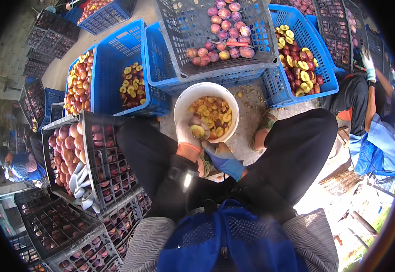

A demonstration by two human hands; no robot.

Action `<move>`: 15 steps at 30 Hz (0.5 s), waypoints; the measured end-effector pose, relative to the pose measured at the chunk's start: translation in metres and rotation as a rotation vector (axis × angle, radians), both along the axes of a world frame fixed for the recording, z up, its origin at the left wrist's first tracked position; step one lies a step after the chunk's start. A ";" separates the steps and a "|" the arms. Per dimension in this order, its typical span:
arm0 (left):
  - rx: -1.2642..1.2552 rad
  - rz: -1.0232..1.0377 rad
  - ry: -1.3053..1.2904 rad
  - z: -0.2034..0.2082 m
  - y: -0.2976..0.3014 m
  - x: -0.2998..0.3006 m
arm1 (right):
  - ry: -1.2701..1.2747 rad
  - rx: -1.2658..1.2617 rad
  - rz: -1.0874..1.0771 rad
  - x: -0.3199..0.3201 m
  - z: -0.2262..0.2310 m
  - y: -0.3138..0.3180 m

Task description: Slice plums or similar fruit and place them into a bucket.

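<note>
My left hand, in a white glove, is over the near left rim of a white bucket. Its fingers are closed on a plum half with yellow flesh. Close beside it, just outside the bucket's near rim, my right hand wears a blue and grey glove. Its fingers are curled, and whatever they may hold is hidden. Cut yellow plum pieces lie inside the bucket. Beyond it, a tilted black crate carries whole purple-red plums, with a red-handled tool lying on them.
Blue crates with cut plums stand left, and another blue crate stands right. At my left, a black crate of plums has grey gloves on it. A co-worker's gloved hand shows at far right; another person sits far left.
</note>
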State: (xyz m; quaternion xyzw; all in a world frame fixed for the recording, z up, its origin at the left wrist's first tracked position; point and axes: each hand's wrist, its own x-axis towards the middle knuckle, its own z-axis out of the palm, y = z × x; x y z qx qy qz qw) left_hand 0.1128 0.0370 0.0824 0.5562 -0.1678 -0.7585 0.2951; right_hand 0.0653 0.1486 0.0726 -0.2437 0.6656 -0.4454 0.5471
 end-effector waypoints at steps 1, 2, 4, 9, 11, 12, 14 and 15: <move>0.024 -0.093 0.109 0.001 0.001 0.002 | 0.019 0.093 0.025 0.000 0.000 0.001; 0.101 -0.226 0.231 0.001 0.000 0.004 | -0.031 0.026 0.058 0.001 -0.001 0.002; -0.014 -0.228 0.251 0.003 0.001 0.004 | -0.043 -0.103 -0.113 0.007 -0.004 0.001; -0.155 -0.417 0.439 0.009 0.003 0.003 | -0.573 -0.049 -0.108 0.007 -0.010 0.009; -0.014 -0.253 0.382 0.008 0.000 -0.001 | -0.852 0.002 -0.094 0.001 -0.008 0.010; -0.085 -0.212 0.338 0.007 -0.004 -0.004 | -1.070 -0.090 -0.079 -0.003 -0.007 0.009; 0.106 0.113 0.476 0.002 -0.017 -0.007 | -1.287 -0.176 -0.044 -0.009 -0.006 0.001; 0.122 0.133 0.478 0.001 -0.025 -0.004 | -1.347 -0.199 -0.153 -0.012 -0.008 -0.004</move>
